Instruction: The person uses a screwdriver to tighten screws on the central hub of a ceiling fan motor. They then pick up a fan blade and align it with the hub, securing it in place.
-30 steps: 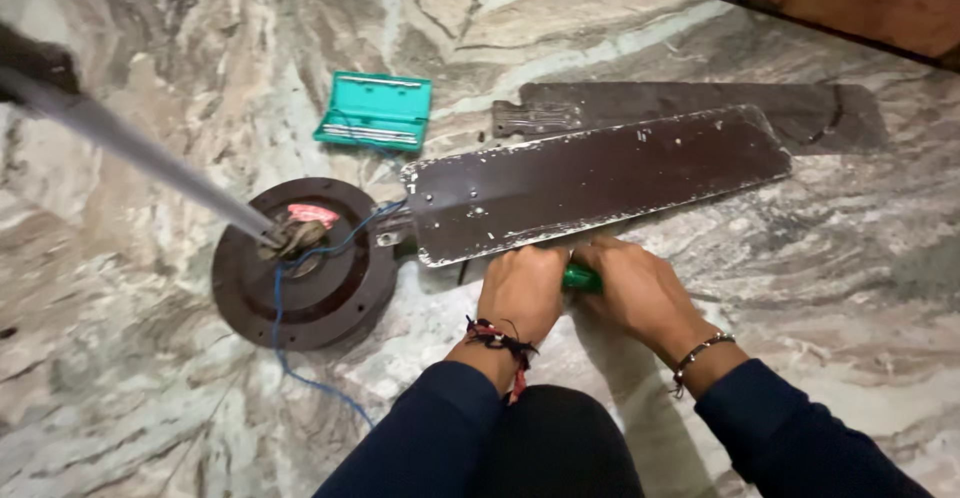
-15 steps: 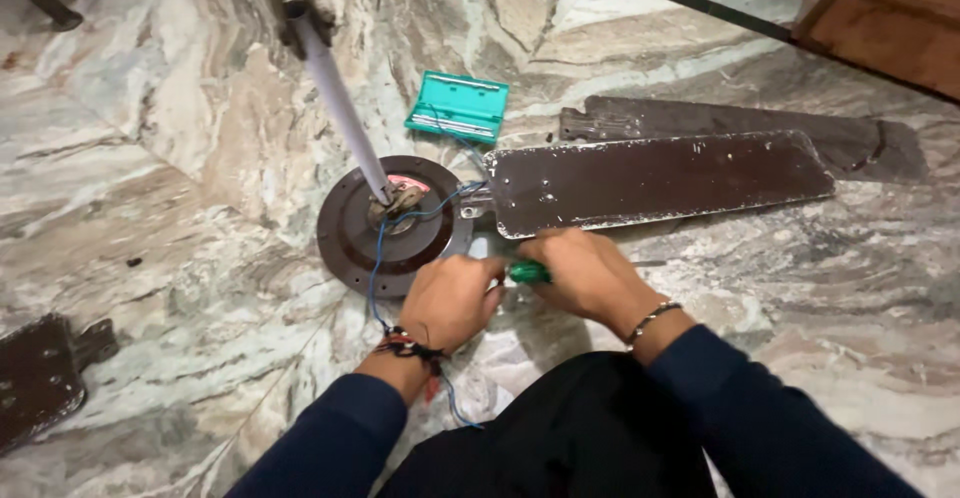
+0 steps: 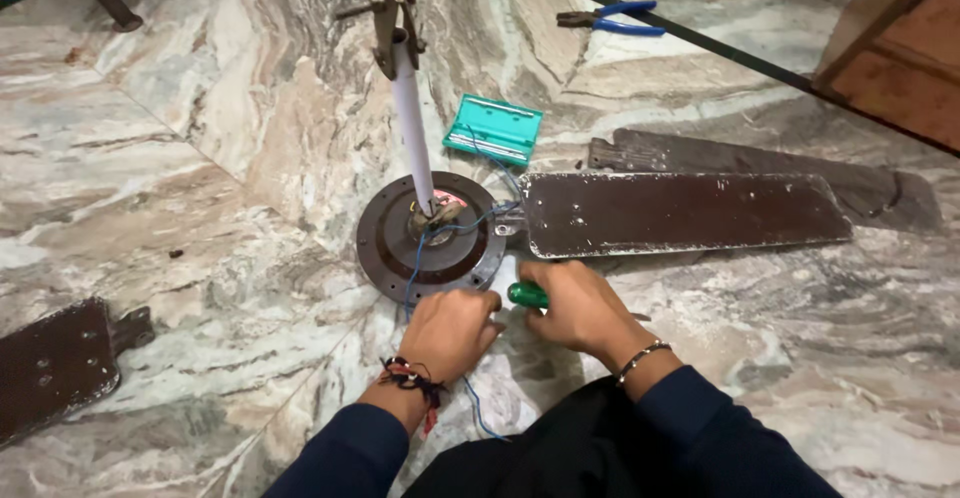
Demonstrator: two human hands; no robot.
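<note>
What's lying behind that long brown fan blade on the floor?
Behind the brown fan blade lies a second dark blade, partly covered by it. Farther back sit an open green tool case and blue-handled pliers. The second blade's covered part cannot be seen.

We seem to be in a home, working on a polished marble floor point(image 3: 200, 188). A dismantled ceiling fan motor point(image 3: 432, 230), loose brown blades point(image 3: 685, 214), a green tool case point(image 3: 493, 130) and blue-handled pliers point(image 3: 612, 20) lie about; wooden furniture point(image 3: 900, 48) stands nearby.
</note>
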